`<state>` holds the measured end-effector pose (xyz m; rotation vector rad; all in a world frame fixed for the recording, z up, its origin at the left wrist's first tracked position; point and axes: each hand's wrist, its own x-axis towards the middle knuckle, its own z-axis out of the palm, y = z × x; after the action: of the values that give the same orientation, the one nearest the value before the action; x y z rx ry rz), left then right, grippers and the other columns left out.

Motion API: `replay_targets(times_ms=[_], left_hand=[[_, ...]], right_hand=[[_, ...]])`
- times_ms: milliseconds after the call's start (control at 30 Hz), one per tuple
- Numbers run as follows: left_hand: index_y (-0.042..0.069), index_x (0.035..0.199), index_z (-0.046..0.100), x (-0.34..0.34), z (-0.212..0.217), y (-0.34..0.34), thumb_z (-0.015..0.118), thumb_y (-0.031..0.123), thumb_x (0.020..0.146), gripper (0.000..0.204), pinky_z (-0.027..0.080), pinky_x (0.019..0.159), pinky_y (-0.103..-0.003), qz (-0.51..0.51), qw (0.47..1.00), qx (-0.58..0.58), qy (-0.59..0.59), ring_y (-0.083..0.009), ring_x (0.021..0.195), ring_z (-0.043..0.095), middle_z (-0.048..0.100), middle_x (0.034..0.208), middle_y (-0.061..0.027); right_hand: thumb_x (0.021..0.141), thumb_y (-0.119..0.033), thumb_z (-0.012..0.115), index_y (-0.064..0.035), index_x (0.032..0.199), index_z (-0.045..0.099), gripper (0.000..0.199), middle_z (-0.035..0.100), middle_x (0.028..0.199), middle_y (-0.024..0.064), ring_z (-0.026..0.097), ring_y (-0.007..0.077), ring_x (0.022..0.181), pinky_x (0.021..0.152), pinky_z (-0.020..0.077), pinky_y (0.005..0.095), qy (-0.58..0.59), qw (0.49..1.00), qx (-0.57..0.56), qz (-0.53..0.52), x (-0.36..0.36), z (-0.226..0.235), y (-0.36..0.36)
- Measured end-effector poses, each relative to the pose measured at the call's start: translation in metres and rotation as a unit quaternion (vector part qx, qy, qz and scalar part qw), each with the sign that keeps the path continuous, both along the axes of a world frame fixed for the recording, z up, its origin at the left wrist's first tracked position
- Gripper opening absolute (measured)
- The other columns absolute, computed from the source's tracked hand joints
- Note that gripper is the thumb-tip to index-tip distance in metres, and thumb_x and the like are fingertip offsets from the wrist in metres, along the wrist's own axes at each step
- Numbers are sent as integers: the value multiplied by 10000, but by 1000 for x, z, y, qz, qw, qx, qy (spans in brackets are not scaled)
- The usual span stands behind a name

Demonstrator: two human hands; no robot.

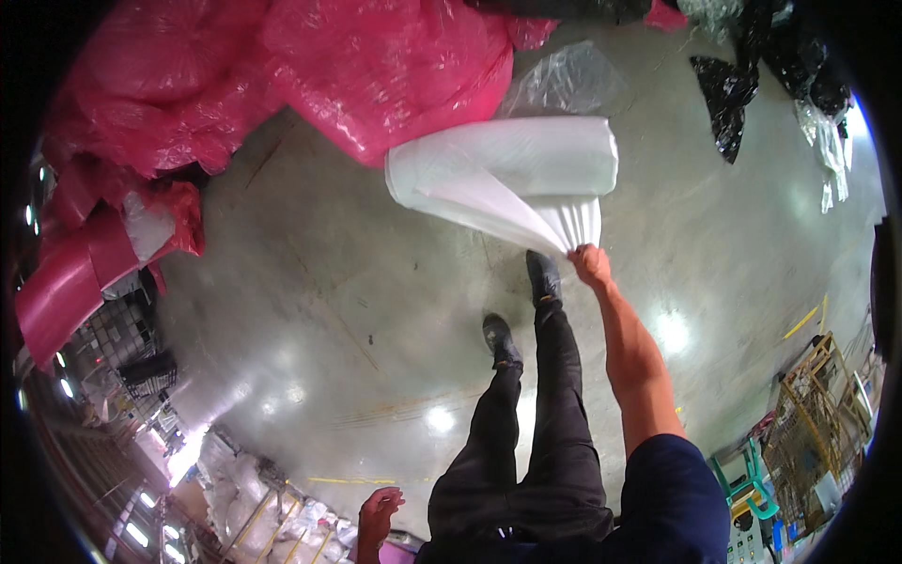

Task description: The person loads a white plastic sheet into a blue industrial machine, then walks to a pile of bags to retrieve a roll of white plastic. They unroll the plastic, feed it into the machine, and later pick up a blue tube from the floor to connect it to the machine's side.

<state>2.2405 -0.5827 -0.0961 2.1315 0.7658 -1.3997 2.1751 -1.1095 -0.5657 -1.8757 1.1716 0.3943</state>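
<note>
Grips, in a clenched right hand (591, 266), the loose edge of a white roll (526, 155) lying beside pink bags (395, 66); holds the left hand (380, 509) apart, half-curled. Leaves glossy grey floor (366, 244) open on both sides.

Floor (310, 282): grey and glossy, spread around you, with bright patches of reflected light.
Pink bags (395, 66): heaped and bulging, ahead of you and toward your left.
Clear film (573, 80): crumpled, just beside the pink heap.
Black plastic (728, 103): ahead, to your right.
Yellow line (352, 480): low, on your left.
Green stool (752, 479): low, on your right.
Mesh frame (816, 404): brownish, near the stool.
</note>
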Motion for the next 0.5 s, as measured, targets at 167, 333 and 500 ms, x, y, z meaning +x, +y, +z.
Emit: replay_targets(times_ms=[167,333,500], left_hand=[[24,1151,625,-15,11,-12,652,239,917,319,511,835,-324,-38,998,-47,-36,-220,948,677,689,1065,-108],[82,1144,651,-29,4,-20,711,320,861,374,507,862,-344,-160,983,-49,-77,-233,991,665,700,1083,-98],[50,1395,450,-11,19,-111,762,310,796,724,439,1027,-398,-306,922,-149,-185,-341,1228,541,538,1355,-194]], right_hand=[[806,-349,711,-28,823,694,322,680,844,224,661,408,839,708,527,472,10,994,-4,107,-22,74,18],[810,-309,667,-3,833,700,308,679,822,241,680,377,818,726,523,453,8,992,102,70,-62,183,51],[845,-302,624,33,835,677,340,571,618,94,495,125,615,582,422,374,-20,971,225,83,-108,322,83]])
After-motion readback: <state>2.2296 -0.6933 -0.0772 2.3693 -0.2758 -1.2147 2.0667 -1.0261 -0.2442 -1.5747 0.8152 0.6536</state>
